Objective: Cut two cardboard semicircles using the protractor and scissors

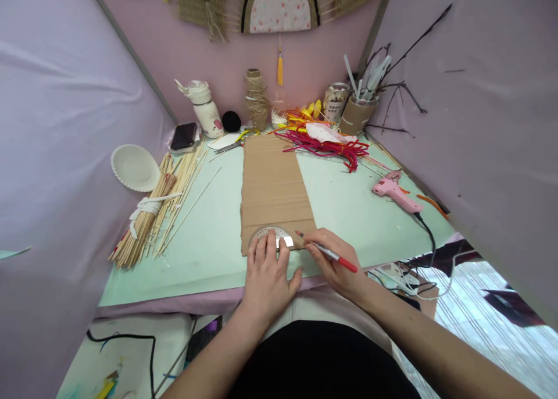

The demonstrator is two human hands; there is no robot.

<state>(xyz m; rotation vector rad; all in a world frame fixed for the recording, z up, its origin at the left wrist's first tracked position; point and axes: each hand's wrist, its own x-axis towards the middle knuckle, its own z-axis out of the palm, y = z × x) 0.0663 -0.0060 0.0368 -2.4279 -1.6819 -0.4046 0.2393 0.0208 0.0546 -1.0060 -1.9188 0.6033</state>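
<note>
Two forearms angle inward, left hand pressing a protractor (open, palm down), right hand pinching a red-ended marker.

No text could be read with certainty. The can bore dark Chinese characters in two lines on its pale label, too blurred to make out surely. The protractor carried fine scale marks along its curve, their numbers too small to read. Dark print on the marker's barrel was also illegible.
</note>
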